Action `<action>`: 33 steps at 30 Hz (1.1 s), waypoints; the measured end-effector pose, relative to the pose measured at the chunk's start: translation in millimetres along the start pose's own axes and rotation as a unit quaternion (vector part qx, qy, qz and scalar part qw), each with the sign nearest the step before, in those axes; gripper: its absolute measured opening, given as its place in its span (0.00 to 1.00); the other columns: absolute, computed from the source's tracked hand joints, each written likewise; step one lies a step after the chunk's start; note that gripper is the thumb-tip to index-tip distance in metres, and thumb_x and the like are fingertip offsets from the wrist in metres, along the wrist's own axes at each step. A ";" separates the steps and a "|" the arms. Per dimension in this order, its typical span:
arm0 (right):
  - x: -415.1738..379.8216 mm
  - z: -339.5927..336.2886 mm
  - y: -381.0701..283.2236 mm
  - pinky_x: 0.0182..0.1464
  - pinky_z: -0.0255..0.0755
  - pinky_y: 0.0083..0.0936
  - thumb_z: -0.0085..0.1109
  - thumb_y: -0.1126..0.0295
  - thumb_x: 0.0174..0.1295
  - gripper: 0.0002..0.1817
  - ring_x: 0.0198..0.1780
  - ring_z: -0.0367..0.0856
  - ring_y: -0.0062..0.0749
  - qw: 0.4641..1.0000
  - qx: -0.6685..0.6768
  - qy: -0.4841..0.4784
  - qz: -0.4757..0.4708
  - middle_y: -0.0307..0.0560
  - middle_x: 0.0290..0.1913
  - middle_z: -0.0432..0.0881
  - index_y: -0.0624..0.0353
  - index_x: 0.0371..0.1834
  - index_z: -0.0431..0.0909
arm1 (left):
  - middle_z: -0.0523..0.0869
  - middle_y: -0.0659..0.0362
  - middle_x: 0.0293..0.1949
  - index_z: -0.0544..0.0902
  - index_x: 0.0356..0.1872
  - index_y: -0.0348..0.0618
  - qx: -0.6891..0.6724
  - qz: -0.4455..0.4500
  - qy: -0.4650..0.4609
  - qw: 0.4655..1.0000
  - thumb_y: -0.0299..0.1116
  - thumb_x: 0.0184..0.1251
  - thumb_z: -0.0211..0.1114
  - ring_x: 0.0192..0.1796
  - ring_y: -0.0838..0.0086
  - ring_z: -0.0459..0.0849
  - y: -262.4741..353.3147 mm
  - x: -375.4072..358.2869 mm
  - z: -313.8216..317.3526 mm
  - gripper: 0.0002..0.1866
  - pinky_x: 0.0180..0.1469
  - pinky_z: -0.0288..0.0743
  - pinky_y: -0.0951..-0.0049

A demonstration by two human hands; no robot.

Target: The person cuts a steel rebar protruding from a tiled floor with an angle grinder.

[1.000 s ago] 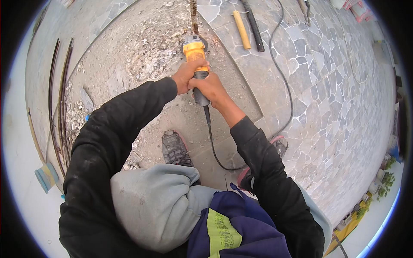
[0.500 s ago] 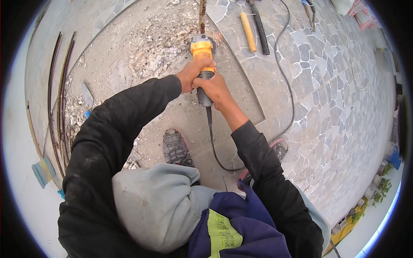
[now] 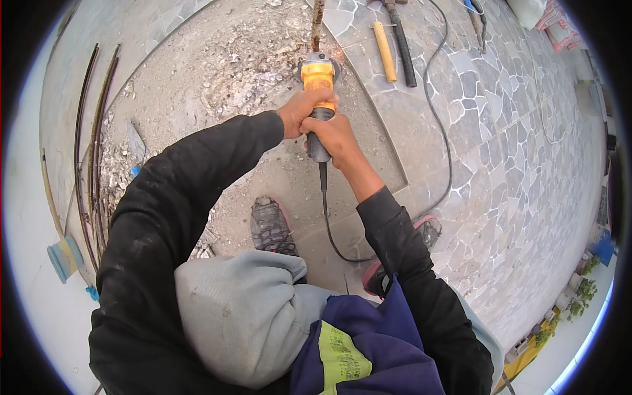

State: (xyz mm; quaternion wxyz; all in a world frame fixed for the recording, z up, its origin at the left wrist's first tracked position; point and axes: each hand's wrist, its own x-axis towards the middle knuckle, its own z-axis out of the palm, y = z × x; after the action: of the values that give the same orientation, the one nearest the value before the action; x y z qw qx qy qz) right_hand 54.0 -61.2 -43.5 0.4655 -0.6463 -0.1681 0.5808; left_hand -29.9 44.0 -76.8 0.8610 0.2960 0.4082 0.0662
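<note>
A yellow and black angle grinder (image 3: pixel 318 78) points away from me, its head against the near end of a rusty metal bar (image 3: pixel 317 27). My left hand (image 3: pixel 304 112) wraps round the grinder's yellow body from the left. Just behind it, my right hand (image 3: pixel 337 137) is closed round the black rear handle, and the two hands touch. A faint orange glow, like sparks, shows to the right of the grinder's head. The disc is mostly hidden. From the handle's rear, a black cord (image 3: pixel 327 217) loops down toward my feet.
To the right on stone paving (image 3: pixel 520 151) lie a yellow-handled tool (image 3: pixel 384 52) and a black-handled hammer (image 3: pixel 403 49). The cord runs past them. Rusty rods (image 3: pixel 84 145) lie at left beside rubble. My shoes (image 3: pixel 271 224) stand close behind the grinder.
The grinder, bar and both hands sit slightly further right in view, as do the tools on the paving. Both hands keep their hold on the grinder.
</note>
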 end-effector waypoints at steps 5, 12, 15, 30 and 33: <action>-1.7 5.8 -2.3 0.25 0.74 0.26 0.71 0.71 0.48 0.13 0.24 0.82 0.29 1.000 -0.008 0.006 0.003 0.44 0.27 0.83 0.65 0.34 0.82 | 0.87 0.61 0.40 0.78 0.49 0.46 0.017 -0.012 -0.014 1.000 0.39 0.66 0.71 0.39 0.75 0.88 3.2 -2.5 -5.3 0.16 0.45 0.83 0.71; 6.8 20.3 3.5 0.26 0.75 0.26 0.72 0.71 0.48 0.13 0.25 0.83 0.29 1.000 -0.012 -0.020 -0.013 0.44 0.27 0.83 0.65 0.35 0.82 | 0.87 0.60 0.39 0.77 0.49 0.46 -0.004 0.016 0.015 1.000 0.39 0.67 0.71 0.39 0.74 0.88 4.2 -10.3 -20.6 0.16 0.45 0.84 0.72; 8.6 21.8 5.1 0.27 0.75 0.26 0.72 0.71 0.48 0.13 0.25 0.83 0.29 1.000 -0.011 -0.018 -0.005 0.44 0.27 0.83 0.65 0.35 0.81 | 0.87 0.60 0.39 0.77 0.49 0.45 -0.002 0.018 0.024 1.000 0.38 0.67 0.70 0.39 0.74 0.88 3.6 -8.8 -23.2 0.15 0.45 0.83 0.72; 15.7 16.1 10.4 0.29 0.74 0.26 0.71 0.70 0.47 0.17 0.28 0.82 0.27 0.999 -0.025 -0.021 -0.011 0.44 0.32 0.84 0.66 0.39 0.81 | 0.87 0.59 0.38 0.81 0.45 0.41 -0.011 0.033 0.054 0.998 0.37 0.65 0.71 0.37 0.74 0.87 -0.9 -6.9 -23.0 0.14 0.43 0.81 0.70; 23.0 20.3 17.3 0.30 0.74 0.26 0.71 0.70 0.46 0.18 0.29 0.82 0.27 0.999 -0.022 -0.015 -0.033 0.43 0.32 0.84 0.67 0.40 0.81 | 0.86 0.59 0.39 0.81 0.45 0.41 -0.004 0.047 0.062 0.997 0.37 0.65 0.71 0.39 0.73 0.87 2.8 -8.0 -25.5 0.14 0.44 0.81 0.70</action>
State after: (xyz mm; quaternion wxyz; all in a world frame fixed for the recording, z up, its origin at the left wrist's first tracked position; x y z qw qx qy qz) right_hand 36.2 -44.3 -68.8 0.4679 -0.6414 -0.2091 0.5710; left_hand -53.8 55.1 -82.4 0.8314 0.3062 0.4461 0.1264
